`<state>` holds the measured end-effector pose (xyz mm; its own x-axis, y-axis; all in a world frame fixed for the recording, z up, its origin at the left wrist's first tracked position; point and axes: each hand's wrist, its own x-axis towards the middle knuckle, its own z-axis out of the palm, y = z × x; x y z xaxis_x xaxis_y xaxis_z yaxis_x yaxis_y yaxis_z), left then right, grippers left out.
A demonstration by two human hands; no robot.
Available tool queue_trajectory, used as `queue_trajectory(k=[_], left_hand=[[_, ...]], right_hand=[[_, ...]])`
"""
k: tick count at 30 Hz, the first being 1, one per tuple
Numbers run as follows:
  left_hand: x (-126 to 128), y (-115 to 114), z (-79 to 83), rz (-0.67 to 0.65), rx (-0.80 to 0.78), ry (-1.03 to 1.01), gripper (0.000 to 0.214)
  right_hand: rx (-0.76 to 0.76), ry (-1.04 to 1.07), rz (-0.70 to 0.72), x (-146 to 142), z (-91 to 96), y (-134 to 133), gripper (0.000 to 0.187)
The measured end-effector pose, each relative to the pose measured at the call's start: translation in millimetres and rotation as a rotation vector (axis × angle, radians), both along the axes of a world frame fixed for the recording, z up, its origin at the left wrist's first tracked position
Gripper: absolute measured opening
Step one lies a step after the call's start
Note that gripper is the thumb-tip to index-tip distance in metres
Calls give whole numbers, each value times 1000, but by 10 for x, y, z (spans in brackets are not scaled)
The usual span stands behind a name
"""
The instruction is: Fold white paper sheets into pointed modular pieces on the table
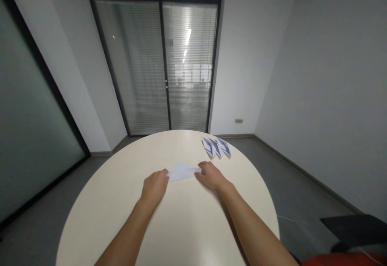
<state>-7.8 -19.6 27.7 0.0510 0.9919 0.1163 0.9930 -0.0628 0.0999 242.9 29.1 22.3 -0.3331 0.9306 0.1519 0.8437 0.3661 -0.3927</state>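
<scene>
A folded sheet of white paper (182,173) is held between my two hands over the middle of the round table. Its far edge rises to a low peak and its near edge is a straight band. My left hand (155,185) is closed on the paper's left end, the thumb and fingers pinching it. At the right end, my right hand (211,174) pinches the paper between thumb and fingers. Whether the paper rests on the table or is slightly lifted, I cannot tell.
Several folded paper pieces (215,147) lie side by side near the table's far right edge. The cream round table (121,201) fills the foreground. A black chair part (356,229) and a red surface (341,259) are at the lower right. Glazed panels with blinds (145,76) stand beyond.
</scene>
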Motion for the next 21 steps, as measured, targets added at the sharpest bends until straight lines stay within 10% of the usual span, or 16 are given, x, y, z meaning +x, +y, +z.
queue_trajectory(k=[21], left_hand=[[-44,30,-65,-2,29,-108,29]], right_hand=[[12,-121,-132,-47,-13,-26,36]])
